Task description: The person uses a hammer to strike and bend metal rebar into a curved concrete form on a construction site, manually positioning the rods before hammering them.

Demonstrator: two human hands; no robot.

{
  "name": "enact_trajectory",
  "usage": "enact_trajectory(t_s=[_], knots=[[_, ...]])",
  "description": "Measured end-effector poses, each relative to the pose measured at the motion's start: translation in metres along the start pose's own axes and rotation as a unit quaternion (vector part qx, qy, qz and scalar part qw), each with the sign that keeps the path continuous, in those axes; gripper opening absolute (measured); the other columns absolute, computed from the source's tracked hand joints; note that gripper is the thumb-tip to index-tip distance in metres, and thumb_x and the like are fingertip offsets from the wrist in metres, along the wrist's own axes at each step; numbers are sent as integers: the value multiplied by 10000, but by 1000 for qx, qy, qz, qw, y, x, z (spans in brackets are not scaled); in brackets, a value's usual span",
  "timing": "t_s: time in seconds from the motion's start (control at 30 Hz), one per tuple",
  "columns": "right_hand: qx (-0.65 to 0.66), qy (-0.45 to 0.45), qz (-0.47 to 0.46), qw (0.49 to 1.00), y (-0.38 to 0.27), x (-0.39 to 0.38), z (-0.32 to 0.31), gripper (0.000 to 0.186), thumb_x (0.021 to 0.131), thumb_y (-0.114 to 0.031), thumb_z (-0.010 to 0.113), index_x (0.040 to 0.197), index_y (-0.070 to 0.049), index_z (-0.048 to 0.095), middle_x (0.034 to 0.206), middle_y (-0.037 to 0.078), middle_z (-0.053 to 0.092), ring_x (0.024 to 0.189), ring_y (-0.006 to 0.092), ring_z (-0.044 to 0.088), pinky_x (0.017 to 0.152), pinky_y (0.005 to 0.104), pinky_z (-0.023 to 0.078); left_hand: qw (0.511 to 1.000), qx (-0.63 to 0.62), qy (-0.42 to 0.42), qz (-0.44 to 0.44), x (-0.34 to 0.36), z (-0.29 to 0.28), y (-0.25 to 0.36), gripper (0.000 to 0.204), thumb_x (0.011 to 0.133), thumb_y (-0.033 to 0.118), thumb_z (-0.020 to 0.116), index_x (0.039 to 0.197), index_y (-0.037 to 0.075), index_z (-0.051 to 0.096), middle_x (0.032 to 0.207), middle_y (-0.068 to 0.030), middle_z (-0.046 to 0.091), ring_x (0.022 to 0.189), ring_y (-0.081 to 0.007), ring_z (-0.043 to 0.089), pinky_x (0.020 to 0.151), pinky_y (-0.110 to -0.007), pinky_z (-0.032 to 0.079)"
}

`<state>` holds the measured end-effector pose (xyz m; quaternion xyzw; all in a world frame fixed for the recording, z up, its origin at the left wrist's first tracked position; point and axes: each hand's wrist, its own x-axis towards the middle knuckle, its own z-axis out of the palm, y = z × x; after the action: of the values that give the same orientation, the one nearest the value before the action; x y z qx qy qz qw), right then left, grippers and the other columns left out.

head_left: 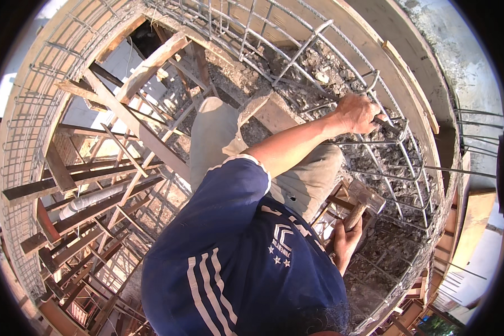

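My left hand (357, 113) is closed round a dark chisel, whose blunt end (381, 118) shows past my fingers. That hand is over broken concrete (326, 71), among the bars of a steel rebar cage (369, 147). Lower down and closer to my body, my right hand (346, 242) grips the wooden handle of a hammer (367, 196). The hammer's heavy metal head is raised above the rubble, apart from the chisel. Most of my right forearm is hidden by my shirt.
Plywood formwork (417, 95) edges the rebar trench on the far side. A thin rod (459, 171) sticks out to the right. My bent legs (305, 173) are beside the trench. Timber beams and props (134, 131) with open gaps are at left, along with rebar mesh (25, 140).
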<state>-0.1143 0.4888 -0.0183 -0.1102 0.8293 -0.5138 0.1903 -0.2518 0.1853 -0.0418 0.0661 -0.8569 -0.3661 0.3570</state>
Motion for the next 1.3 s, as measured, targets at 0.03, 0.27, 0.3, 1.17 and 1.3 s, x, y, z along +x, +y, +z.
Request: enact_trajectory(t_s=[0.03,0.27,0.3,1.17,1.3], knots=[[-14,-24,46,999,22,-1,6,228,870,-10,608,1072,6,504,709,27,554,500,95,521,463,260,434,999,1,-38,9,-3,-4,-2,308,751,433,761,764,129,713,658,-105,681,667,-325,692,612,-436,542],[87,-97,145,981,131,-6,41,252,828,3,566,1076,19,523,702,58,573,518,133,538,479,285,436,974,-113,-130,146,-81,-87,58,413,877,395,678,641,72,574,616,-103,584,589,-325,634,520,-422,488],[86,-134,164,974,114,3,39,265,818,27,562,1079,22,515,677,55,554,479,135,523,441,282,425,974,-125,-107,154,-85,-96,66,403,867,370,694,631,75,554,626,-85,554,590,-318,625,516,-411,489],[210,-205,220,930,136,30,12,163,819,-33,618,945,20,529,582,42,532,418,128,514,395,284,457,753,-530,-135,-365,-136,-108,53,273,901,58,541,1170,11,553,1235,-235,602,1131,-355,635,963,-442,520],[216,-205,238,924,133,29,3,181,829,-63,645,962,2,543,593,31,543,426,123,520,400,278,448,751,-557,-195,-295,-100,-128,102,377,1013,310,478,1189,-19,528,1309,-340,538,1166,-414,611,959,-479,522]])
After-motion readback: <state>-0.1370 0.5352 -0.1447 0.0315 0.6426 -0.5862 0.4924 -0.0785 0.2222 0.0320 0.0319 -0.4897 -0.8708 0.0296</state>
